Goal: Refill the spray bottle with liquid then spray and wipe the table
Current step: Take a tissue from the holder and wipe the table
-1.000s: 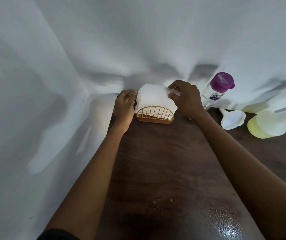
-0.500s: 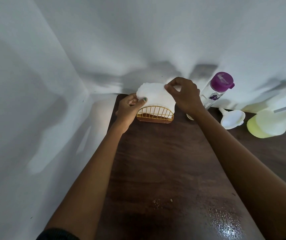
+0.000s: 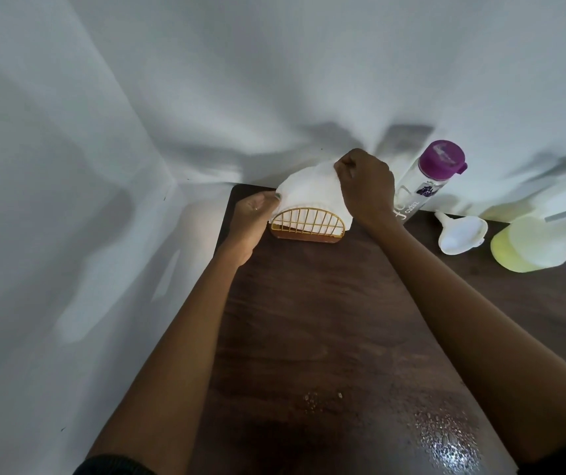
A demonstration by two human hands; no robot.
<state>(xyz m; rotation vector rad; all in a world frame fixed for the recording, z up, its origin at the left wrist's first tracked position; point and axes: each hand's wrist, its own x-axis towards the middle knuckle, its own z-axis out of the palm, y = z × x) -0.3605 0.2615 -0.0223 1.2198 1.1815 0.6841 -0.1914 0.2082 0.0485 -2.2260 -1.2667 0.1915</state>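
1. Head view: a dark brown wooden table [image 3: 309, 320] stands in a corner between white walls [image 3: 69, 166].
2. At the far edge of the table stands a gold wire napkin holder [image 3: 307, 223] with a half-round front, and white paper napkins [image 3: 305, 190] stick up out of it.
3. The right hand [image 3: 367, 186] is over the top of the napkins; its fingers are curled and they pinch the upper edge of a napkin.
4. The left hand [image 3: 252, 214] is at the left side of the holder; its thumb and fingertips press on the left edge of the napkins, and the other fingers are bent. I cannot tell if it also touches the wire.
5. Just to the right of the right hand stands a clear bottle [image 3: 425, 183] with a purple cap, tilted in the picture, close to the wall.
6. Near it on the table lies a white funnel [image 3: 459, 231], on its side.
7. The spray bottle [image 3: 531, 245], with pale yellow liquid inside, is at the right edge of the picture, beside the funnel; its grey sprayer head is partly cut off by the frame.
8. On the near part of the table there are wet droplets [image 3: 446, 437], to the right, and some smaller ones a little to the left of them.
9. Both forearms are bare, and a dark sleeve [image 3: 113, 466] shows at the lower edge on the left arm.
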